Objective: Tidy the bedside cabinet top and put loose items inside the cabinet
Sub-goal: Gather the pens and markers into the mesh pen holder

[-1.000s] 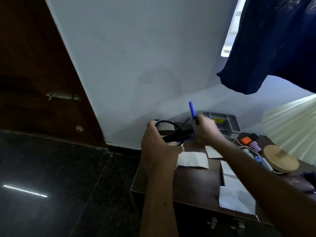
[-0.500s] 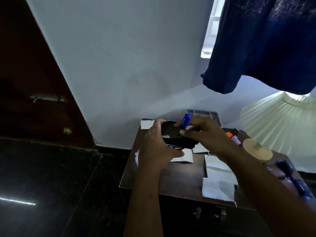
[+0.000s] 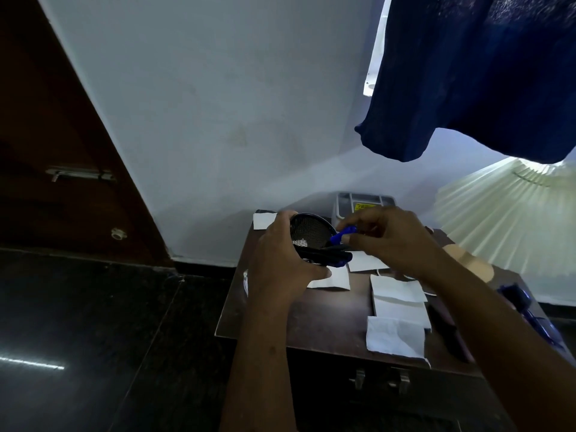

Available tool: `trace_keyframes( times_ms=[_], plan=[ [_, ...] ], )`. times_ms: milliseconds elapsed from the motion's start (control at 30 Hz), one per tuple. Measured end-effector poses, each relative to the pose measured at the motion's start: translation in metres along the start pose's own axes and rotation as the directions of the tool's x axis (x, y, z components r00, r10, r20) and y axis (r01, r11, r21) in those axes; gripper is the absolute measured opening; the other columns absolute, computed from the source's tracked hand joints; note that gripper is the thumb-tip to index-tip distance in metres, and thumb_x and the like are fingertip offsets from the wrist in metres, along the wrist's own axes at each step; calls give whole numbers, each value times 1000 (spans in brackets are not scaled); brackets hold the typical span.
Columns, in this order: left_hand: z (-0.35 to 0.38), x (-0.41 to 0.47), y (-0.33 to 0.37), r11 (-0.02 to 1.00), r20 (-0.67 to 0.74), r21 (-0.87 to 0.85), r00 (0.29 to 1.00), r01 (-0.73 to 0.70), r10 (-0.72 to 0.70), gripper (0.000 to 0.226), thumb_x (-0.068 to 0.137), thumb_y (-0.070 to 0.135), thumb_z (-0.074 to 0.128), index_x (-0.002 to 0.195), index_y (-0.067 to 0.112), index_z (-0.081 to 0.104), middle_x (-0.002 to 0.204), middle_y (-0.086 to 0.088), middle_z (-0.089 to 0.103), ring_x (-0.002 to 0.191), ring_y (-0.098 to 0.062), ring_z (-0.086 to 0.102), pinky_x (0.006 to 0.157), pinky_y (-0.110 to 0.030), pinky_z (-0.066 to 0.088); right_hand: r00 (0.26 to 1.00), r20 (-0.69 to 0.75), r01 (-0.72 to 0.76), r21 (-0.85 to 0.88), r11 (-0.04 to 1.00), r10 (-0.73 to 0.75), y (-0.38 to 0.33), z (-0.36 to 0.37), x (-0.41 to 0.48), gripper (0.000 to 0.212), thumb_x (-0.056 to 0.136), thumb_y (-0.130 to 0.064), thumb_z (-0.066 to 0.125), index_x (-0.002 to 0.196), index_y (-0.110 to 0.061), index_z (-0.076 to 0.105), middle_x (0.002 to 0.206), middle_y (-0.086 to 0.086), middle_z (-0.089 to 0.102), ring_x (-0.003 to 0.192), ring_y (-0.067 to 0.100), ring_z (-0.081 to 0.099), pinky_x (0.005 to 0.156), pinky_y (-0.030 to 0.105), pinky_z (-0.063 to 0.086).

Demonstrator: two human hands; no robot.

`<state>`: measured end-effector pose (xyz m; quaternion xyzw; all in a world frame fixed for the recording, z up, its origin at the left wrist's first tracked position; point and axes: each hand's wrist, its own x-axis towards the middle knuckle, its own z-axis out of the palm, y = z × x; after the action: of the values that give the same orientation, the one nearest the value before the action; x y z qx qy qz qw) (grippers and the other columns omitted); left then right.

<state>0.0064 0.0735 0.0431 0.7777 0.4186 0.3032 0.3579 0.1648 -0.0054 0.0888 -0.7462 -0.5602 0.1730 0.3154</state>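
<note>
Over the cabinet top [image 3: 327,318] the left hand [image 3: 280,260] grips a tilted mesh cup [image 3: 308,235], right hand [image 3: 392,241] fingers [image 3: 361,218] pinching a blue pen [image 3: 342,237]; the pens could spill out.

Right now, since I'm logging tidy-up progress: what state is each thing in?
Mesh cup: tilted, gripped by left hand.
Blue pen: pinched by right hand, at the cup's mouth.
Paper slips: loose on cabinet top.
Cabinet doors: shut.

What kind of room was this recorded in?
Probably a bedroom corner. A low dark cabinet with scattered papers stands against the wall, a pleated lampshade sits at its right, and a wooden door with a latch is at the left.
</note>
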Motion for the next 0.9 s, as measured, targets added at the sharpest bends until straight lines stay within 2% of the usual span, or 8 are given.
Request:
trace_keyframes(
  times_ms=[100,267,400,500,600,733,833,900],
  plan=[
    [2,0,2,1000,8,30,1000,-9,8,88,44,24,90,120,24,46,108,12,53,102,-14,54,83,-32,52,999,-22,23,-95,995,-25,-1,7,-8,19,85,-15,66,100,-24,72,76,-1,67,66,11,58,56,9,41],
    [14,-3,14,992,24,125,1000,-19,17,92,47,29,89,127,20,44,123,3,55,112,-20,51,85,-35,49,999,26,29,-112,993,-26,2,15,-22,26,88,-13,59,111,-20,70,97,-2,69,68,-1,52,62,1,38],
    [27,-6,23,989,73,144,997,-19,9,85,50,29,88,123,17,44,122,-1,54,112,-22,52,86,-41,50,998,40,-42,-104,994,47,5,9,-30,28,84,-9,62,109,-17,70,105,5,70,71,7,57,72,20,50],
    [34,-7,25,986,90,164,996,-27,13,82,51,32,87,120,18,44,121,-1,54,109,-22,52,84,-38,50,998,-14,-58,-167,984,56,10,6,-35,27,85,-9,60,108,-18,71,105,5,71,74,9,55,74,20,46],
    [39,-9,24,982,86,189,996,-11,-5,83,49,33,87,119,22,43,117,2,55,104,-21,53,77,-35,49,997,-76,-41,-272,961,21,11,3,-36,30,88,-13,55,114,-21,68,107,6,71,91,17,62,80,24,44],
    [45,-11,23,974,107,225,994,-21,-4,85,49,28,86,122,21,42,119,0,55,106,-22,53,80,-33,47,1000,5,-25,-365,931,28,12,5,-37,33,92,-17,50,122,-21,62,117,7,66,104,21,60,90,30,47],
    [49,-12,23,981,145,192,989,-24,-4,82,50,29,86,118,22,42,115,1,54,98,-18,52,76,-32,47,998,49,-20,-342,939,40,17,3,-42,30,93,-27,51,119,-24,64,120,4,65,106,20,59,84,29,45],
    [52,-12,23,985,164,171,986,-17,-12,83,50,32,86,119,22,42,114,2,55,97,-17,52,76,-30,47,995,85,-38,-245,969,60,23,-3,-40,30,93,-36,50,118,-25,64,119,2,65,105,19,59,79,27,44]
  ],
)
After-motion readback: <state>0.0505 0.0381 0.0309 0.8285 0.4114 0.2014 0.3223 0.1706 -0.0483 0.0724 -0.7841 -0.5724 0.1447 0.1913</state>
